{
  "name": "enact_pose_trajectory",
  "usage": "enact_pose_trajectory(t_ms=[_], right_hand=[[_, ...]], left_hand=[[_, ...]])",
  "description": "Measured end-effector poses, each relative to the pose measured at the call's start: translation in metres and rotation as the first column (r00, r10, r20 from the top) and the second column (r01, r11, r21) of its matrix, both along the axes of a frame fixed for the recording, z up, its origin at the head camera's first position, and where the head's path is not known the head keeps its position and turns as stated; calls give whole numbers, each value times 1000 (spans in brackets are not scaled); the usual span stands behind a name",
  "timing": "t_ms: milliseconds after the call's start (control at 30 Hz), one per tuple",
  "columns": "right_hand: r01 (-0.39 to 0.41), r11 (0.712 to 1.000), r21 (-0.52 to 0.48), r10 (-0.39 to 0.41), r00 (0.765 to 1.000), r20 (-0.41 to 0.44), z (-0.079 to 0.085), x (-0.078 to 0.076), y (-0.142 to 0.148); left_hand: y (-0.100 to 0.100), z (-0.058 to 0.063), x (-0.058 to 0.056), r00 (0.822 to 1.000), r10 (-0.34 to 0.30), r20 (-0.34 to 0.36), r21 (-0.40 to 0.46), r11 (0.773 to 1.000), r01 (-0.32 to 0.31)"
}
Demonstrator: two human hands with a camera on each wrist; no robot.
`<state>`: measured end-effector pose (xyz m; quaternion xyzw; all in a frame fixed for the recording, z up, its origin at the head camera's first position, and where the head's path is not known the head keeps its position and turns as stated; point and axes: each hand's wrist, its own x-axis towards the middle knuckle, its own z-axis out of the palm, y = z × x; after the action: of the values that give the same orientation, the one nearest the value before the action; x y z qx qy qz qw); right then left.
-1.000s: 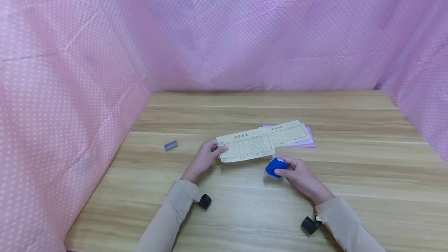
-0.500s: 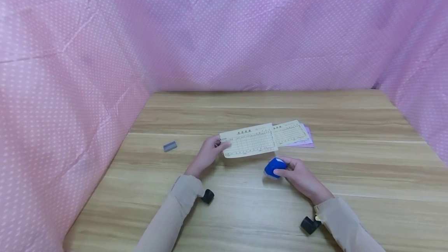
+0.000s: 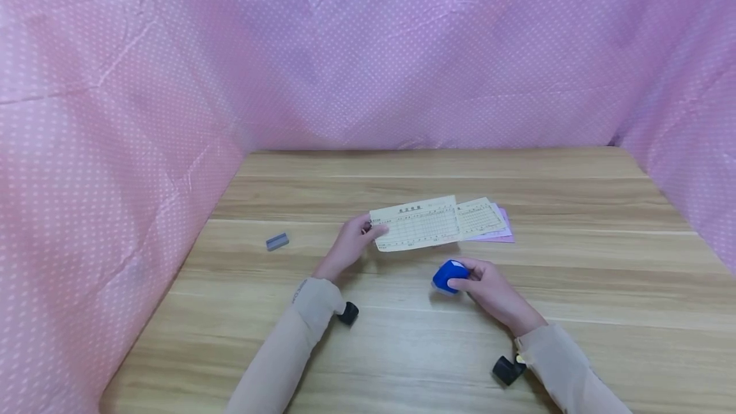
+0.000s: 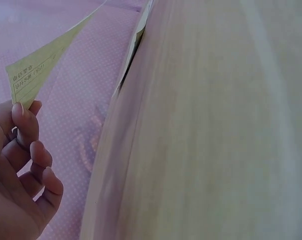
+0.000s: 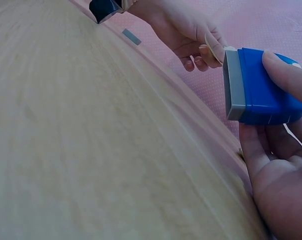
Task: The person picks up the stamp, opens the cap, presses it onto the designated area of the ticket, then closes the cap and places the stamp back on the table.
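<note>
Between thumb and fingers my left hand point(image 3: 352, 241) pinches the left edge of a pale yellow printed form point(image 3: 420, 223), held above the table. In the left wrist view the form point(image 4: 33, 77) rises from the fingertips, its near corner showing print. My right hand point(image 3: 491, 289) grips a blue self-inking stamp point(image 3: 450, 276) just in front of the form. Seen from the right wrist, the stamp point(image 5: 268, 90) has its grey base facing left, apart from the table. Behind the held form lies a second yellow form point(image 3: 482, 217), partly covered, on top of white and purple sheets point(image 3: 505, 235).
A small grey rectangular piece point(image 3: 278, 241), perhaps the stamp's cap, lies on the left of the wooden table point(image 3: 368, 363). Pink dotted cloth point(image 3: 368, 50) hangs around the back and sides. A black wrist camera point(image 3: 348, 314) sits at my left cuff.
My left hand has carried the held form rightward and farther away, over more of the form behind. My right hand and the stamp have stayed nearly in place.
</note>
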<state>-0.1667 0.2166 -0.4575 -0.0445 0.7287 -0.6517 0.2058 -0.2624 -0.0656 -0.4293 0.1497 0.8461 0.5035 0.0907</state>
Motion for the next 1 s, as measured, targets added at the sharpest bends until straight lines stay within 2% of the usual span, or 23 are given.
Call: enact_pose_trajectory(t_ms=[233,733,1000], right_hand=[[13,1000,6,-13,1000,17,0,0,0],[6,1000,-17,-6,1000,0,1,0,0],[9,1000,-15,-8,1000,5,2,0,0]], left_hand=[[9,2,-5,1000,6,4,4,1000,-6],[30,7,-19,1000,-7,-13,62,998,8],[43,4,-27,1000,-23,-14,30,999,24]])
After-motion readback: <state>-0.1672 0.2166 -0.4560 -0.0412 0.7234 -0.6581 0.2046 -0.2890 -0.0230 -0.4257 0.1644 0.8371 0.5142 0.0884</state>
